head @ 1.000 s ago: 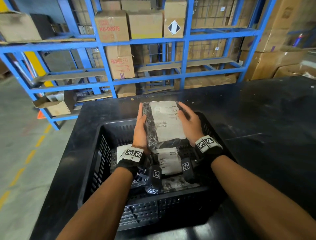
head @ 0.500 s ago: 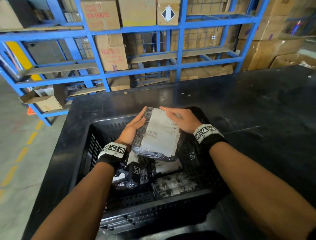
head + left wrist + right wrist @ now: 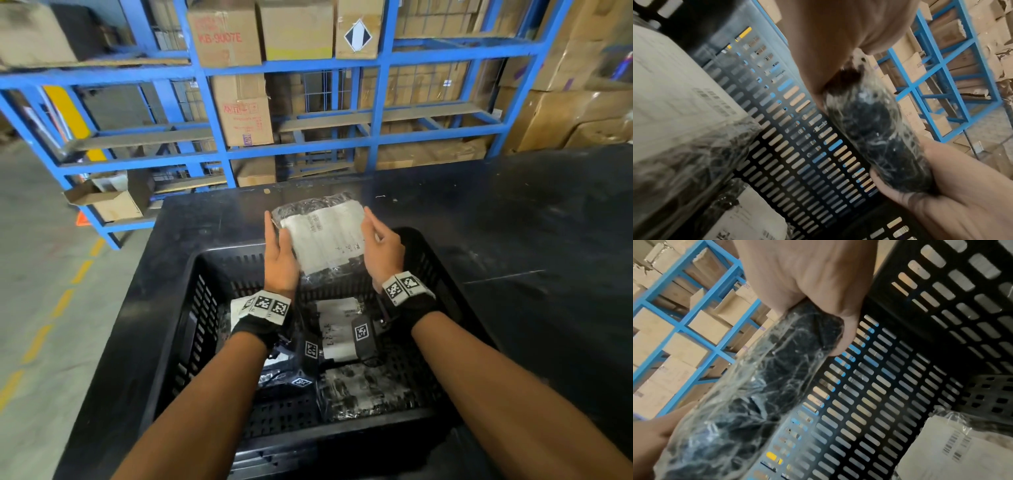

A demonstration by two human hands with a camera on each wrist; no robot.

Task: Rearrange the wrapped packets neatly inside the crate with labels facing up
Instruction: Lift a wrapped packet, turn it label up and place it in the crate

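I hold a clear-wrapped dark packet [image 3: 325, 236] with both hands, its white label facing up, above the far end of the black slotted crate [image 3: 200, 322]. My left hand [image 3: 279, 236] grips its left edge and my right hand [image 3: 375, 233] its right edge, thumbs on top. The right wrist view shows the packet [image 3: 756, 386] edge-on with my right thumb curled over its end. In the left wrist view the packet [image 3: 875, 133] runs away from my left hand [image 3: 838, 32]. More packets lie in the crate: one label-up [image 3: 337, 329], one at the near side [image 3: 363, 390], one at the left [image 3: 239, 308].
The crate sits on a black table [image 3: 513, 240] with bare surface to the right and beyond it. Blue steel racking [image 3: 376, 137] with cardboard boxes stands behind the table. Grey floor with yellow dashes [image 3: 61, 301] runs along the left.
The packet has been turned in my hands, from lengthwise to tilted to lying crosswise, and lifted toward the crate's far rim. My right hand moved from its top to its right edge.
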